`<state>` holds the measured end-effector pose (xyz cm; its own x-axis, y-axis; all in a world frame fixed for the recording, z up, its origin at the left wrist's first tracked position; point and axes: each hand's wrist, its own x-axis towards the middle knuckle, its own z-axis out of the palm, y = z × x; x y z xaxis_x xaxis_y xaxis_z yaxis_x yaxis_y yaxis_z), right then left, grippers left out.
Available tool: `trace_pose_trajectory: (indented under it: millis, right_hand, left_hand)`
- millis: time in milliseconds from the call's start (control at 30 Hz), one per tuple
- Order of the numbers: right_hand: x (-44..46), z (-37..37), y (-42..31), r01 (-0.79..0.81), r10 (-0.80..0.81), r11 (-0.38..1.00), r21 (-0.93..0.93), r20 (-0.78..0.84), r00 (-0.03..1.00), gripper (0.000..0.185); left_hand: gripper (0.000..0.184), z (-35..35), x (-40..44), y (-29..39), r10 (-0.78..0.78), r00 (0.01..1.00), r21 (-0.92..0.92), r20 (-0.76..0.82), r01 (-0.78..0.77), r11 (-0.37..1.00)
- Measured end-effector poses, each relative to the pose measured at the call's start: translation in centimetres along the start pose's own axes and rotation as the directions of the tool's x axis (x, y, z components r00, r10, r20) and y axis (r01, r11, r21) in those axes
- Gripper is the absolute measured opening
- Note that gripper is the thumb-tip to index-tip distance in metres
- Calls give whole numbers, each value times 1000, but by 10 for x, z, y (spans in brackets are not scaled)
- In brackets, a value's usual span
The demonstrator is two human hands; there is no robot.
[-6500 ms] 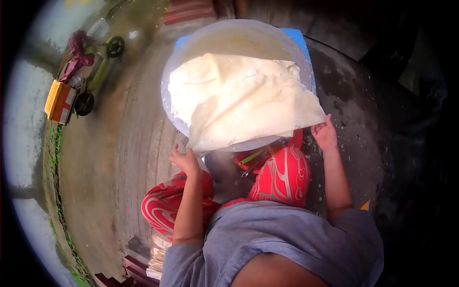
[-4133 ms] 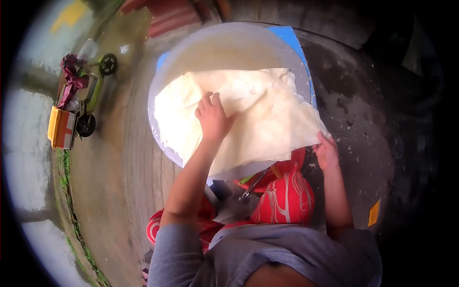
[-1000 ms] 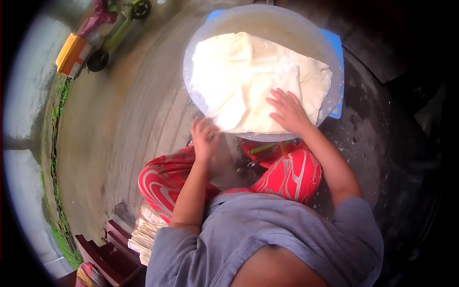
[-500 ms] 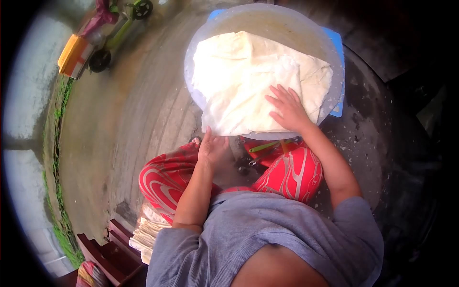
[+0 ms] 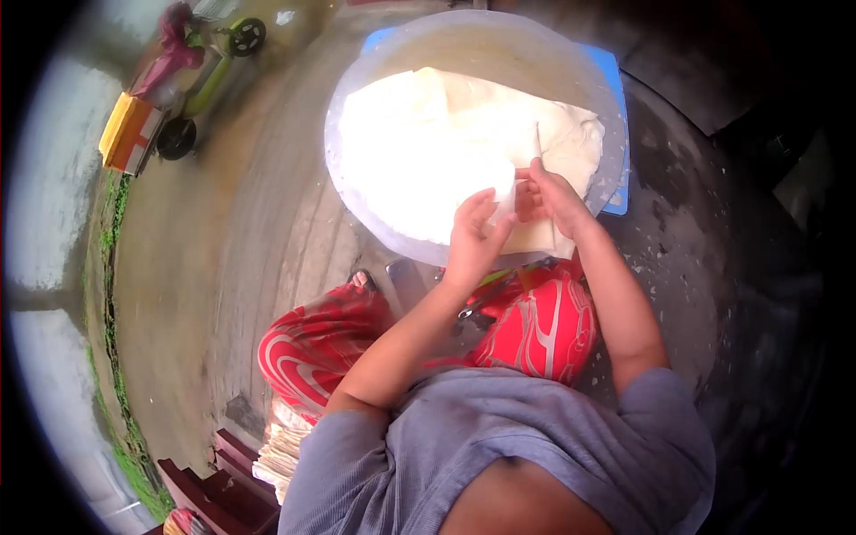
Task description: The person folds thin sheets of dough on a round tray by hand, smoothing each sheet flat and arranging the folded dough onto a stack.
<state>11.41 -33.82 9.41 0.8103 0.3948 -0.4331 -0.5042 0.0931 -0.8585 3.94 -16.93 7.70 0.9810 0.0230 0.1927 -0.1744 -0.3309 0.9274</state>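
Head view: a big pale sheet point(image 5: 419, 152) lies on a round board point(image 5: 481, 40). It covers the middle and the near part of the board, and the board shows past its far edge. The sheet is not flat all over. It has folds on the right side, and its right edge is bumpy. Blue corners of a table point(image 5: 609, 80) stick out from under the board.

Both hands are over the near part of the sheet, close to each other. The left hand point(image 5: 477, 234) has its fingers bent and partly open, with the thumb apart from them. The right hand point(image 5: 551, 201) is partly open too, with its fingers pointing toward the left hand. A pale, blurry bit stands up between the hands. It looks like a raised part of the sheet, but it is too bright there to be sure. I cannot tell how tightly the fingers have hold of it.

Red trousers point(image 5: 544, 330) with swirly lines are just below the board. A pile of thin, pale, flat things point(image 5: 281, 456) is by the person's left side, next to some dark red wood point(image 5: 218, 495). Farther off to the left is a green scooter point(image 5: 203, 89) with an orange and white box point(image 5: 131, 134).
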Motion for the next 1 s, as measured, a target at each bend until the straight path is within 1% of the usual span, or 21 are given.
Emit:
trace_pose_trajectory:
  millis: [67,100,133,200,233,300,333,367,433,467,533,600,667,700,767,800,867,900,933,967,1000]
  right_hand:
    - [4,-8,16,84,-91,983,-164,-38,995,42]
    - [2,-12,26,185,-215,931,-314,-61,975,37]
    - [4,-17,31,181,-212,931,-316,-66,975,37]
    - [7,-23,41,145,-192,931,-335,-112,975,37]
    - [4,-19,38,128,-178,936,-328,-127,976,37]
    - [0,-17,42,78,-118,953,-292,-121,986,37]
    - [-2,-17,43,32,-63,965,-259,-113,992,38]
    - [-1,-20,46,32,-63,965,-262,-111,992,38]
    - [1,-24,50,10,-206,728,-685,-206,957,44]
    - [-2,-22,51,9,-208,727,-687,-207,956,44]
    - [-15,-5,38,26,-668,333,-942,-216,712,49]
    - [-17,4,31,-21,-665,335,-942,-253,702,51]
    - [-17,12,23,-195,-385,514,-835,-428,818,48]
    - [-11,7,23,-192,-390,509,-839,-424,817,48]
    - [4,-8,25,-225,-129,550,-804,-348,928,49]
    - [2,-2,18,-215,-140,540,-814,-338,931,49]
    - [-2,11,9,32,-339,507,-861,-164,926,46]
    - [0,17,6,43,-339,497,-867,-148,929,46]
    - [4,23,2,128,-376,561,-818,-114,920,45]
    - [7,30,-4,216,-417,614,-760,-80,905,45]
    - [4,46,-14,235,-422,601,-764,-54,905,45]
  left_hand:
    - [36,16,-7,-8,-34,954,156,298,-14,988]
    - [34,19,-13,0,158,944,387,290,-266,883]
    - [34,18,-11,-1,157,943,382,293,-266,885]
    - [34,4,-8,-6,124,931,210,343,-205,956]
    - [35,-3,-5,0,208,947,351,243,-286,891]
    - [48,-14,6,3,256,947,603,195,-321,730]
    - [53,-16,12,1,263,949,699,173,-307,646]
    - [53,-17,19,-8,264,950,699,170,-305,647]
    - [62,-16,30,-36,142,971,803,194,-240,546]
    - [62,-14,31,-46,143,971,802,193,-240,547]
    - [65,-11,34,-54,27,973,821,230,-209,531]
    - [64,-13,37,-54,51,973,818,225,-216,533]
    - [59,-19,39,-47,28,967,798,252,-224,560]
    - [59,-20,40,-49,32,969,798,246,-221,561]
    - [52,-24,43,-52,65,978,693,200,-187,696]
    - [52,-29,41,-45,72,980,694,184,-181,697]
    - [50,-42,25,-31,170,985,611,-16,-125,781]
    - [51,-46,17,-29,159,982,554,-101,-77,829]
    - [51,-50,7,-31,156,980,556,-121,-63,829]
    - [51,-54,0,-35,-104,967,145,-231,139,980]
    - [52,-59,-8,-35,-366,904,-305,-220,293,906]
